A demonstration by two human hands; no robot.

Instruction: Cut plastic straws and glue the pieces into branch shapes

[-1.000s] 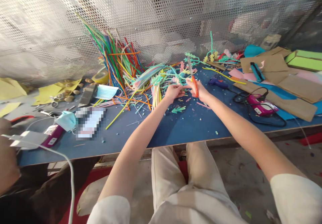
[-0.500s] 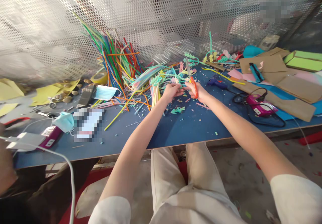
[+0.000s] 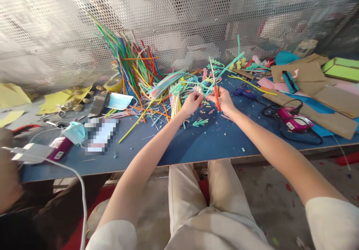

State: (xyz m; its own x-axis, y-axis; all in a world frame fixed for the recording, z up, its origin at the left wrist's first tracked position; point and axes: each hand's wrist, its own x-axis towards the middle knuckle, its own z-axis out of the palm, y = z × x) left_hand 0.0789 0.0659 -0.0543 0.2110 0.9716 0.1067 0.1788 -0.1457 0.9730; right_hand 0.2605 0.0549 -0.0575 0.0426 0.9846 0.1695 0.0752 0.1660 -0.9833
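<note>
My right hand [image 3: 224,102] is closed around orange-handled scissors [image 3: 217,97], their blades pointing up and away from me. Close beside it, my left hand [image 3: 193,104] has its fingers pinched together at the lower end of a mint-green pipe cleaner [image 3: 228,67]. That stem slants up to the right, passing behind the scissor blades. Right-hand fingertips also come close to its lower end; whether they touch it is hard to see. Just below my hands lies a trimmed mint-green leafy sprig [image 3: 200,122]. Behind them is a heap of shaped pastel pieces [image 3: 193,81].
A tall bundle of coloured pipe cleaners [image 3: 134,63] leans against the perforated metal screen [image 3: 168,14]. To the right are a purple glue gun [image 3: 245,93], a pink power strip [image 3: 294,119] and cardboard [image 3: 333,93]. At left lie a mask [image 3: 120,101], a phone [image 3: 101,136] and another person's arm [image 3: 8,167].
A long mint-green pipe cleaner now extends up and right from between my hands. The scissors have turned more upright. The whole view has shifted slightly.
</note>
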